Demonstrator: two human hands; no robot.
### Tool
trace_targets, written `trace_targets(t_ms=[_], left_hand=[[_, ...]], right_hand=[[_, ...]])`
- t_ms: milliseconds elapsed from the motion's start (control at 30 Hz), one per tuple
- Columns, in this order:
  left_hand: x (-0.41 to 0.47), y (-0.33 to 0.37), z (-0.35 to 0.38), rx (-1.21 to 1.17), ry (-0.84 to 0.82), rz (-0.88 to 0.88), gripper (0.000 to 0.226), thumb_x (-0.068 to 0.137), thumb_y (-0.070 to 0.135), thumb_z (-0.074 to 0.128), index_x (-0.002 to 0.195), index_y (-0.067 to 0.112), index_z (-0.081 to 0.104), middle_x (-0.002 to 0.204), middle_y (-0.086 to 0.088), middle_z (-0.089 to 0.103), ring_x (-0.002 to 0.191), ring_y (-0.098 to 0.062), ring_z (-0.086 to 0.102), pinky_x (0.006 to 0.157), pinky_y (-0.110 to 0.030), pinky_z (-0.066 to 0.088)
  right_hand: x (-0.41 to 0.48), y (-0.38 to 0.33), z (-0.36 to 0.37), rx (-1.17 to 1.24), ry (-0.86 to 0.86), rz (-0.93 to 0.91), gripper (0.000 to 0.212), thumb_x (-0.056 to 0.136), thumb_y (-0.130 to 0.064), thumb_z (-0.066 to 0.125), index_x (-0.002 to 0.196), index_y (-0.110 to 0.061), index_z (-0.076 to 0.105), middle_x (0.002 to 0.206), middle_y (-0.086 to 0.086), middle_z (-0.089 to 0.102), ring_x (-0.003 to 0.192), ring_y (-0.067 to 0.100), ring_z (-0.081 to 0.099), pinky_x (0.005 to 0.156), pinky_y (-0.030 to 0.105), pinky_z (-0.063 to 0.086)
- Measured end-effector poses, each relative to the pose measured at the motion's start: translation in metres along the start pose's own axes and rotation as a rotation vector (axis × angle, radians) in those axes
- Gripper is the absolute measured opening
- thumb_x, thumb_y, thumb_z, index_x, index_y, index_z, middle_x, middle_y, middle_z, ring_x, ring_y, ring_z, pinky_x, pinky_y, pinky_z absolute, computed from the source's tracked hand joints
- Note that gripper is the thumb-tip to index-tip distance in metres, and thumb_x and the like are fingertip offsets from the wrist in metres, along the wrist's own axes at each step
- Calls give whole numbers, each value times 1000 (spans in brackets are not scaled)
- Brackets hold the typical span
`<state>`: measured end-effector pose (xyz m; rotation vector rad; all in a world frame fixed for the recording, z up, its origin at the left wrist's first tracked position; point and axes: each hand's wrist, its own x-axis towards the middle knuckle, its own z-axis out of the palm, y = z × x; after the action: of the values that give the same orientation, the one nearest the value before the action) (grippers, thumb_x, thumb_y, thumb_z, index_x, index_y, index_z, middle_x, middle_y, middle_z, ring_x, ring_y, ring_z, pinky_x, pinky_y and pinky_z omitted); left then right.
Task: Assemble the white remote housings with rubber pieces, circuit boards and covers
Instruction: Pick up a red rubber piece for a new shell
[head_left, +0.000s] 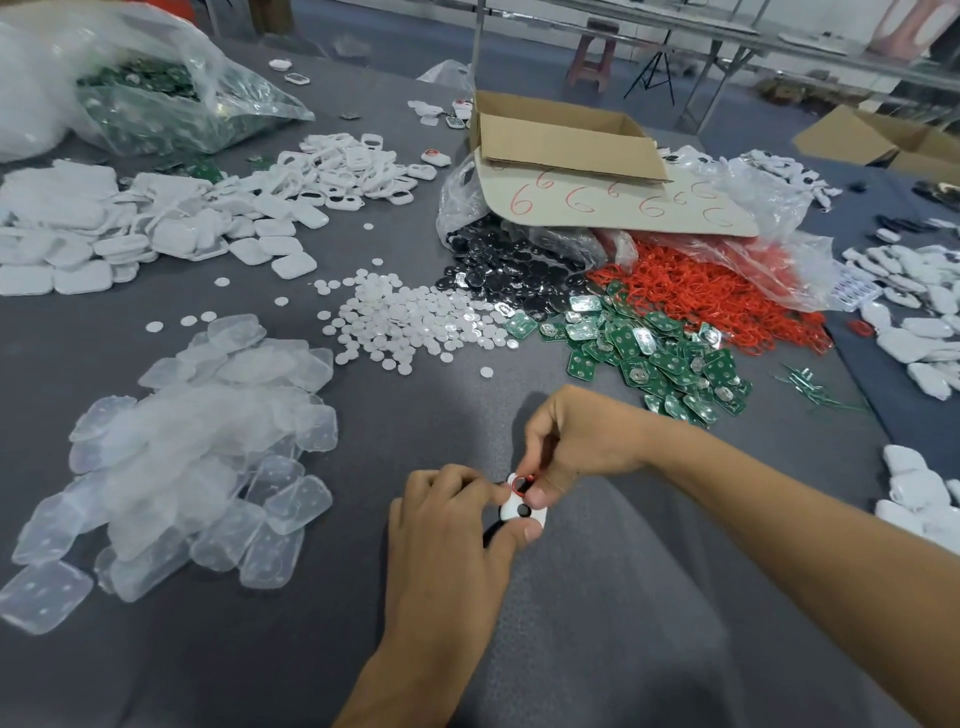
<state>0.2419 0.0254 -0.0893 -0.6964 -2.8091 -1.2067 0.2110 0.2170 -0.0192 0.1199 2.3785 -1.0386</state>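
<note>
- Right now, as I read it, you are early in one unit. The white housing (521, 512) is between your two hands, close in front of you and low over the grey desk (623, 597). Whether it rests on the cloth or is held just above it I cannot tell.
- A red ring (517, 484) sits at the housing's far end, and the step in hand looks like seating that ring. No board or cover shows on the housing, though your fingers hide much of it.
- Your left hand (447, 519) grips the housing from the left; its fingers are curled over the top and its thumb lies along the near edge.
- Your right hand (576, 441) comes in from the right with the wrist arched high and the forearm slanting across the desk. Its fingertips are closed in a pinch on the red ring, holding it against the housing, so neither hand is free.
- The next move probably calls for even pressure round the ring until it lies flush; let the left hand steady the shell so it does not twist.
- After that one hand must let go to fetch a part. The translucent rubber pads (208, 441) lie heaped to your left and the green circuit boards (654, 353) beyond your right hand. The white covers (78, 234) are well apart at the far left.
</note>
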Motion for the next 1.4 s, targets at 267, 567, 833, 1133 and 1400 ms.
trace_targets(t_ms=[267,567,833,1133,1400], left_hand=[[0,-1,1,-24,20,-5,25,74,52,81,92,37,72,95,31,53,97,1,38,77,-25,22],[-2,-1,-3,-7,-15,3,27,80,60,70,97,40,66,101,30,55,102,2,38,82,-25,26],[-3,-1,-1,-16,-12,-8,27,78,55,76,96,38,67,99,29,56,102,0,41,82,-26,28],[-2,0,0,-7,12,-9,27,76,52,80,92,37,65,97,27,58,99,-2,43,80,-28,30],[-2,-2,1,-5,24,-2,27,76,49,82,87,38,60,94,27,57,94,-2,43,75,-26,24]], right_hand=[[30,-29,-11,-245,-176,202,24,61,-15,95,61,-23,72,58,-8,69,51,1,61,51,13,48],[-6,12,4,35,83,-43,17,71,-13,89,86,-17,81,81,5,78,70,17,70,69,28,57],[13,-3,-3,-210,-30,19,20,69,-20,92,74,-18,73,66,3,72,57,10,61,58,21,48],[20,-9,-9,-312,-6,47,30,59,-31,96,69,-16,72,62,1,72,51,7,61,51,16,45],[-4,10,0,87,81,58,12,78,-14,85,84,-7,79,84,17,76,64,11,65,60,20,55]])
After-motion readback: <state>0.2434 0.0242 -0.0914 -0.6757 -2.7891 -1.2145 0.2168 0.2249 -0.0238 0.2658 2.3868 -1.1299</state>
